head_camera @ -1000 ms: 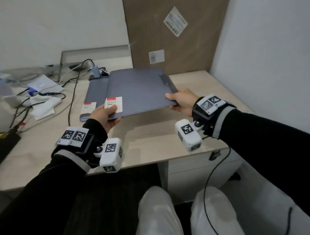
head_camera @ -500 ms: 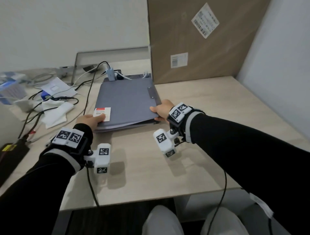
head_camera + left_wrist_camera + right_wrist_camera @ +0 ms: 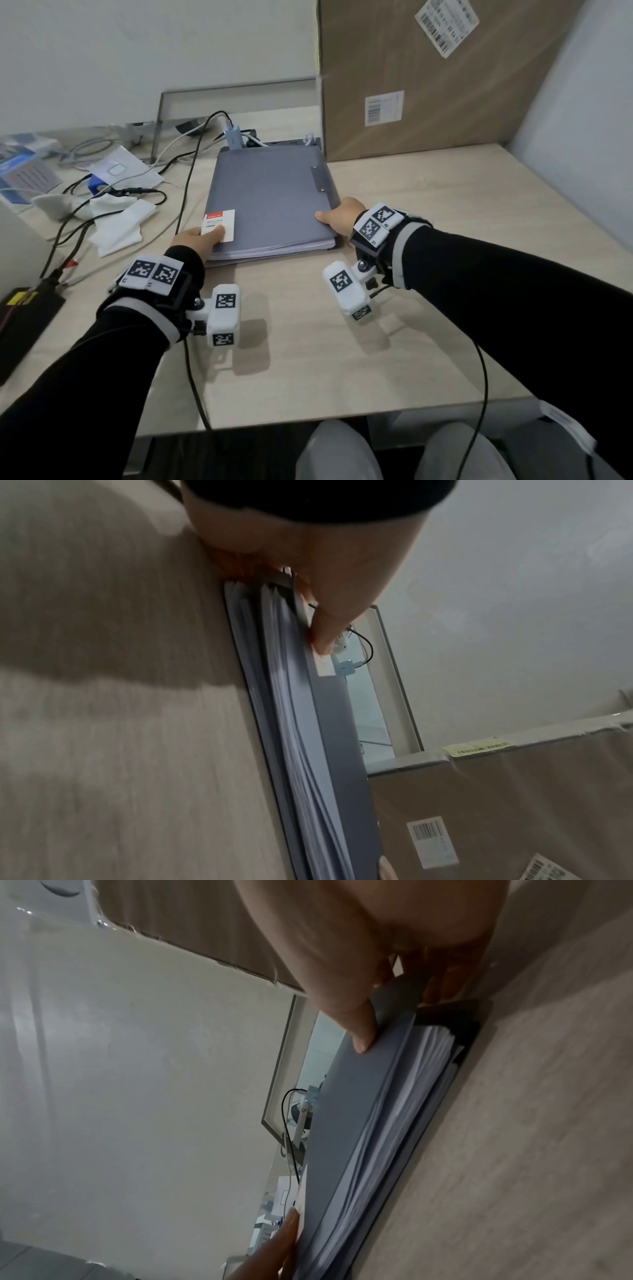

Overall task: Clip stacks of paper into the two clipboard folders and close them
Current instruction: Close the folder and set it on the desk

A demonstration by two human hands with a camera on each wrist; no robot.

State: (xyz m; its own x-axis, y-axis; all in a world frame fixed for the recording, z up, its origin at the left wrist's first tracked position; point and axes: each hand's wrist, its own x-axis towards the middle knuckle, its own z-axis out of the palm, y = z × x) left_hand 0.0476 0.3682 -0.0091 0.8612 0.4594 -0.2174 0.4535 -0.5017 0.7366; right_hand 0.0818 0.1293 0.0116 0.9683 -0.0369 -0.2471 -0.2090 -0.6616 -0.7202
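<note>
Two grey clipboard folders lie stacked on the desk [image 3: 428, 212]. The upper folder [image 3: 270, 202] rests closed on the lower folder [image 3: 246, 656], and white paper edges [image 3: 274, 248] show between the covers. My left hand [image 3: 202, 238] grips its near-left corner, thumb on the white label [image 3: 221, 224]. My right hand [image 3: 337, 217] grips the near-right corner, thumb on the cover. In the left wrist view the paper [image 3: 294, 710] sits under the cover [image 3: 335, 723]. The right wrist view shows the cover [image 3: 349, 1110] over the sheets [image 3: 404, 1096], with fingers curled beneath.
A tall cardboard box [image 3: 428, 85] stands right behind the folders. Cables, tissues [image 3: 120, 222] and small boxes crowd the left side. A black device [image 3: 24, 315] lies at the left edge. Bare desk [image 3: 308, 359] stretches in front of the folders and to the right.
The upper folder was held in the air, offset to the right of the lower one. Both hands have carried it back and down so that it lies squared on the lower folder.
</note>
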